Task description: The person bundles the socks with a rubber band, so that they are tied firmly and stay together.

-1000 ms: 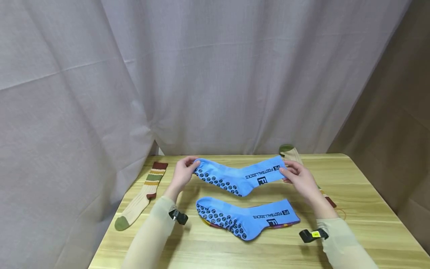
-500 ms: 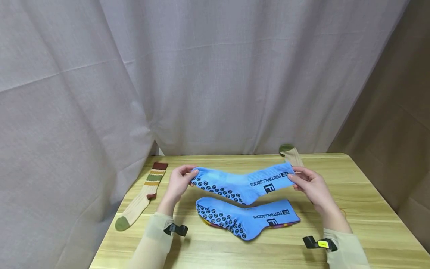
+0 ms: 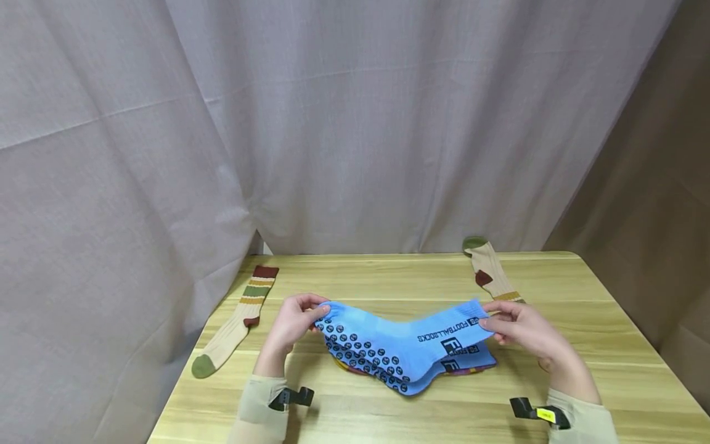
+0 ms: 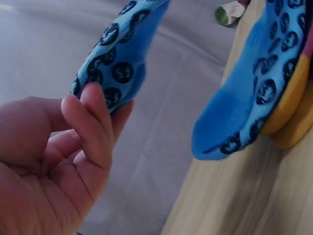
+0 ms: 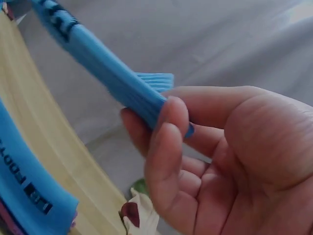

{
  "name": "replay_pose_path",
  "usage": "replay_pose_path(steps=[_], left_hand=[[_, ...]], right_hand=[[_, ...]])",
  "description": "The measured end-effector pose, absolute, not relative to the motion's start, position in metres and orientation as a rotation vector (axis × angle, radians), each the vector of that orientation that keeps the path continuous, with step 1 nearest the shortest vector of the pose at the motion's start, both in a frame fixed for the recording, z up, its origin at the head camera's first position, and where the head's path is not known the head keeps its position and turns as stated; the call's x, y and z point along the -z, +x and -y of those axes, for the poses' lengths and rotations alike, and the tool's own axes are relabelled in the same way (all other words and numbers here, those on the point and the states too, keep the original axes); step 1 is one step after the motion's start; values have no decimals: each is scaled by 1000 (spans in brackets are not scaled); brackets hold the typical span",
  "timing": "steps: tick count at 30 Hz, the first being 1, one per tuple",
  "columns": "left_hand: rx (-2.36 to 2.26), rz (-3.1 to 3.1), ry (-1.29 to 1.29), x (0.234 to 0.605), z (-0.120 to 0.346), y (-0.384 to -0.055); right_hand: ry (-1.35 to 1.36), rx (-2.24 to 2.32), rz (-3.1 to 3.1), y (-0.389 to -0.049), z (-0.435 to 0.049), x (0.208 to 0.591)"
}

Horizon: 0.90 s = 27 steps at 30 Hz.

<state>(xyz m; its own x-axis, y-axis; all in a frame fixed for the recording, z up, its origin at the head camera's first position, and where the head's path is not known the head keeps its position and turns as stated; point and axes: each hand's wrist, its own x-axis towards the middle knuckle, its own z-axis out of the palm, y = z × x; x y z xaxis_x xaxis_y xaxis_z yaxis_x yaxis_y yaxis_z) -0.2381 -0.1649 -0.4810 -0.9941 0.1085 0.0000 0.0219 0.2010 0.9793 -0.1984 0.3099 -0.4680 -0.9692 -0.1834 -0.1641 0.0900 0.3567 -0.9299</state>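
L hand point(image 3: 291, 324) grip: thumb + fingertips pinching the toe end of a blue knit sock w/ blk round dots on sole + blk lettering on leg point(image 3: 388, 333). R hand point(image 3: 524, 330) grip: pinching the same sock's ribbed cuff, thumb on near face. So the sock spans btwn both grips, roughly horiz, heel sagging twd the person.

It's over a 2nd, matching blue dotted sock point(image 3: 479, 359) lying flat on the pale wood-grain bench point(image 3: 604, 345), toes + cuffs same way round. Head view: upper one overlaps most of the lower, can't tell if mid parts touch.

L wrist cam adds: held toe well clear of the lower sock's toe, plus yellow sock fabric point(image 4: 288, 115) in 2 layers under it; head only gives a thin yellow/purple edge. R wrist cam adds: cuff ribs + a flap of cuff sticking out past the fingers, hidden in head.

Head only: full cream ribbed sock w/ green toe + striped leg point(image 3: 238, 320) at L of bench. Similar cream sock w/ maroon heel point(image 3: 490, 268) behind R hand, leg partly hidden; R wrist cam catches its heel + toe. Gray cloth curtain point(image 3: 355, 142) at back.
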Motion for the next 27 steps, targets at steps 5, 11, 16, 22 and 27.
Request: replay_pose_path(steps=[5,11,16,22,27], left_hand=[[-1832,-2373,177,486,166,-236],[-1785,-2380,191,488,165,-234],[-1765,-2370,188,491,164,-234],[-1740,-2378,192,494,163,-235],[-1719,-2406,189,495,161,-236]], right_hand=[[-169,1626,-2287,-200,-311,477],[-203,1578,-2287,-201,-312,483],[-174,1556,-2293,-202,-312,486],[-211,1515,-2271,-205,-311,491],[-194,1474,-2291,-205,-311,495]])
